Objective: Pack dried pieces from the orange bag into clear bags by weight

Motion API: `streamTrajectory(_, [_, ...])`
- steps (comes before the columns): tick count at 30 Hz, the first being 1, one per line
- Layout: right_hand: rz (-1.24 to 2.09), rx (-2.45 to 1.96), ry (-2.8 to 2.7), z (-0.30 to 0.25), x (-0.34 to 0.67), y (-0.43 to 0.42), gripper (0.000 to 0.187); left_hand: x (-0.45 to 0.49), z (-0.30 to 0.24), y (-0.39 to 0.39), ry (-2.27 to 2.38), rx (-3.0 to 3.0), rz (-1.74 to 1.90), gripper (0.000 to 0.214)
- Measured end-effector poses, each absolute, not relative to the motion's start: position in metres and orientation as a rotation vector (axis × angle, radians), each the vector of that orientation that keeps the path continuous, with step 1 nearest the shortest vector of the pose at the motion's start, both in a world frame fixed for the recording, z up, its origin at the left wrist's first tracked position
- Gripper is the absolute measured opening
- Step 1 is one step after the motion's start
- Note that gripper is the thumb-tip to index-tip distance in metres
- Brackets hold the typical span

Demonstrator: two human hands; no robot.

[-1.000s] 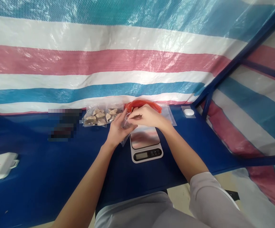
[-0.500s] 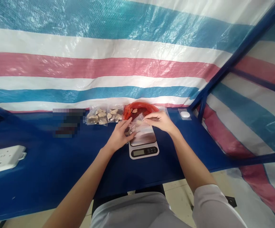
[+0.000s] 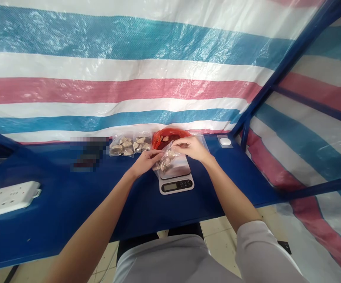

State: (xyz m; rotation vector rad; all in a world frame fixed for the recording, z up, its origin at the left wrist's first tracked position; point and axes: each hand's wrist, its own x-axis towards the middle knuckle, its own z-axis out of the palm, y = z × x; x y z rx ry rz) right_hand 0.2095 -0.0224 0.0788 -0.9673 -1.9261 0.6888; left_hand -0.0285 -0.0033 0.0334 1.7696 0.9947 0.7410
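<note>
My left hand (image 3: 145,160) and my right hand (image 3: 190,147) both pinch the top edge of a small clear plastic bag (image 3: 166,162) with pale pieces inside. The bag hangs over the steel platform of a white kitchen scale (image 3: 176,181) on the blue table (image 3: 70,204). Just behind my hands sits a red plastic bag (image 3: 170,137) with more pale pieces in it. Two filled clear bags (image 3: 131,144) lie to the left of it.
A white power strip (image 3: 8,195) lies at the left edge of the table. A small white round object in a clear bag (image 3: 225,141) rests at the back right. A striped tarp wall (image 3: 129,78) stands behind, with blue frame poles (image 3: 276,74) on the right.
The clear bag has come down over the scale platform, my hands have spread apart along its top edge, and the view has tilted up and back.
</note>
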Motion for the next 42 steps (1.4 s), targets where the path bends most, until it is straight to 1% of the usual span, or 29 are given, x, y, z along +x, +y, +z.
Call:
streamTrajectory(5, [0.727,-0.980,-1.892,0.086,0.210,-0.025,0.023,-0.027,0.035,-0.001,0.987,1.679,0.902,0.052])
streamTrajectory(11, [0.789,-1.004,-1.890,0.088,0.217,-0.030,0.024,-0.023,0.041,-0.001,1.006,1.880,0.963,0.050])
streamTrajectory(15, [0.937,-1.081,-1.747,0.070,0.226,-0.029,0.030,-0.023,0.034,-0.008,1.080,2.149,1.088,0.045])
streamTrajectory(18, [1.080,-1.142,-1.577,0.052,0.236,-0.029,0.037,-0.025,0.024,-0.021,1.125,2.305,1.092,0.042])
streamTrajectory(24, [1.194,-1.227,-1.362,0.026,0.251,-0.031,0.042,-0.029,0.004,-0.039,1.159,2.478,0.996,0.051])
streamTrajectory(34, [1.169,-1.256,-1.320,0.014,0.260,-0.030,0.046,-0.028,0.008,-0.025,1.124,2.377,0.791,0.063])
streamTrajectory(37, [1.124,-1.264,-1.354,0.015,0.265,-0.032,0.048,-0.028,0.011,-0.024,1.124,2.358,0.819,0.063])
streamTrajectory(39, [1.031,-1.295,-1.383,0.015,0.271,-0.035,0.048,-0.031,0.012,-0.025,1.150,2.354,0.889,0.061])
streamTrajectory(42, [0.694,-1.456,-1.512,0.016,0.282,-0.044,0.040,-0.042,0.010,-0.028,1.238,2.360,0.968,0.055])
